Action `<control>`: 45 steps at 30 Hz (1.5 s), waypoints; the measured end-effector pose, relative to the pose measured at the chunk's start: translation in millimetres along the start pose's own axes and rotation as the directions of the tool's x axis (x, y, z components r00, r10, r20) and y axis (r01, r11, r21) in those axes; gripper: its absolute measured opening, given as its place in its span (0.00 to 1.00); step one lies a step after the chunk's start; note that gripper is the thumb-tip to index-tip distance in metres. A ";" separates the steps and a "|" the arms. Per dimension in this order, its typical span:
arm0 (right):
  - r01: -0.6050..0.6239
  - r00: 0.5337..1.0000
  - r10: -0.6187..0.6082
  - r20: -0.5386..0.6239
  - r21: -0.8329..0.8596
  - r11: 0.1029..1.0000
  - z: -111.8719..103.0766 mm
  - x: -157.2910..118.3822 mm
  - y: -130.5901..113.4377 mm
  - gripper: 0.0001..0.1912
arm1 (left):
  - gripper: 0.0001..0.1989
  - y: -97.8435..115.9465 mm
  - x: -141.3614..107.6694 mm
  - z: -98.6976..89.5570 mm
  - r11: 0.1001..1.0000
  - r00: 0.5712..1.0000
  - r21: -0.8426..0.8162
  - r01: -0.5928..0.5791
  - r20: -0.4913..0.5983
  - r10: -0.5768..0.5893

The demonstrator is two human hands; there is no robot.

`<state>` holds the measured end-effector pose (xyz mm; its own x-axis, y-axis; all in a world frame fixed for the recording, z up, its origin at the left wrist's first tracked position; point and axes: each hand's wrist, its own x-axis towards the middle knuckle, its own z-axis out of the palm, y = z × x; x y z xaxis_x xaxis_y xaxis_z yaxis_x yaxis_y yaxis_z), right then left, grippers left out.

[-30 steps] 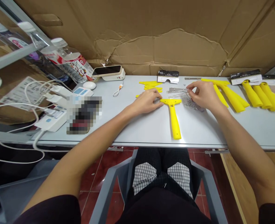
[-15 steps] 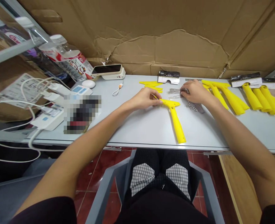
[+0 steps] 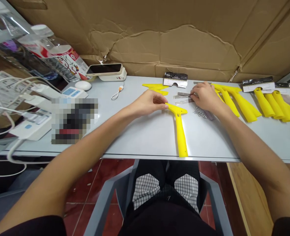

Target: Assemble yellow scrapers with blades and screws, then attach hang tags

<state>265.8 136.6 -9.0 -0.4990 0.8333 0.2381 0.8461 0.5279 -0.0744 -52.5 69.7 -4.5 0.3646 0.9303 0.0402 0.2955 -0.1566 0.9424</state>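
My left hand (image 3: 153, 101) pinches one end of the crosspiece of a yellow plastic scraper handle (image 3: 180, 136). The handle lies on the table in a T shape, its grip pointing toward me. To the right, my right hand (image 3: 203, 95) has its fingers closed at a flat metal blade (image 3: 183, 94); its fingertips hide the blade's far end. More thin blades (image 3: 181, 102) lie just under and beside it. A small heap of screws (image 3: 200, 112) sits below my right hand, partly on a clear bag. Flat yellow pieces (image 3: 155, 88) lie behind my left hand.
Several yellow scraper handles (image 3: 245, 106) lie at the right, some against black-and-white packaging cards (image 3: 258, 84). Another card (image 3: 175, 79) stands at the back. On the left are a phone (image 3: 105, 69), a power strip (image 3: 34, 126) with cables, and bottles (image 3: 66, 62). Cardboard lines the back.
The view has shifted slightly to the right. My left hand stays on the handle, whose grip end has swung a little toward the table edge. My right fingers have shifted slightly among the blades.
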 end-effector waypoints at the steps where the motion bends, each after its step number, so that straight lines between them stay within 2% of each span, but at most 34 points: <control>1: 0.005 1.000 -0.005 0.000 -0.007 1.000 -0.9 -0.5 -1.9 0.16 | 0.14 -0.3 -0.2 1.8 0.999 1.000 -0.043 0.020 0.002 -0.020; 4: 0.006 1.000 -0.007 -0.023 -0.032 0.999 -3.0 -1.3 -7.1 0.19 | 0.11 1.1 -1.2 9.4 0.953 0.990 -0.271 0.136 0.015 -0.137; 8: -0.004 0.989 0.006 -0.149 0.013 1.000 -4.9 -1.2 -9.3 0.16 | 0.06 11.2 -3.9 21.4 0.806 0.958 -0.530 0.264 0.050 -0.281; 10: -0.017 0.967 0.050 -0.251 0.135 0.991 -7.0 -2.1 -9.3 0.11 | 0.05 17.8 -4.8 26.6 0.762 0.943 -0.579 0.289 0.035 -0.331; 12: -0.045 0.937 0.155 -0.313 0.332 0.942 -10.1 -4.3 -9.7 0.08 | 0.06 22.9 -4.8 30.6 0.736 0.926 -0.609 0.295 -0.006 -0.376; 15: -0.102 0.925 0.309 -0.221 0.638 0.763 -15.1 -9.0 -12.5 0.09 | 0.09 26.0 -4.0 33.9 0.718 0.916 -0.645 0.260 -0.070 -0.394; 17: -0.125 0.938 0.324 -0.120 0.758 0.640 -17.4 -12.0 -16.2 0.12 | 0.11 26.3 -3.7 34.7 0.717 0.919 -0.656 0.235 -0.089 -0.383; 19: -0.139 0.948 0.314 -0.056 0.815 0.563 -19.2 -14.7 -21.4 0.13 | 0.12 26.6 -4.1 35.1 0.718 0.919 -0.656 0.232 -0.093 -0.382; 24: -0.213 0.952 0.297 0.070 0.848 0.486 -23.0 -20.1 -36.6 0.10 | 0.12 27.5 -6.1 37.1 0.714 0.919 -0.656 0.244 -0.079 -0.387; 29: -0.213 0.956 0.278 0.098 0.882 0.421 -23.9 -22.5 -43.7 0.10 | 0.14 24.2 -6.0 38.4 0.717 0.931 -0.663 0.216 -0.082 -0.357; 32: -0.187 0.961 0.268 0.073 0.885 0.427 -24.9 -24.3 -45.8 0.12 | 0.15 20.8 -5.1 37.9 0.722 0.935 -0.655 0.224 -0.064 -0.348; 36: -0.137 0.978 0.207 0.032 0.843 0.520 -30.0 -28.5 -50.7 0.10 | 0.09 18.4 -4.8 37.4 0.745 0.952 -0.630 0.217 -0.034 -0.306; 39: -0.107 0.990 0.135 0.033 0.803 0.586 -32.8 -30.4 -51.2 0.09 | 0.08 19.0 -4.6 37.9 0.735 0.953 -0.643 0.212 -0.031 -0.302; 45: -0.141 0.978 0.207 -0.001 0.727 0.672 -27.4 -26.1 -37.9 0.08 | 0.06 18.5 -4.0 38.9 0.731 0.941 -0.649 0.210 -0.069 -0.331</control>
<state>251.9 90.4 14.1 -0.3130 0.9242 0.2189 0.5024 0.3567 -0.7876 -14.1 50.3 -0.1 0.1845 0.9501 -0.2516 -0.2806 0.2963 0.9129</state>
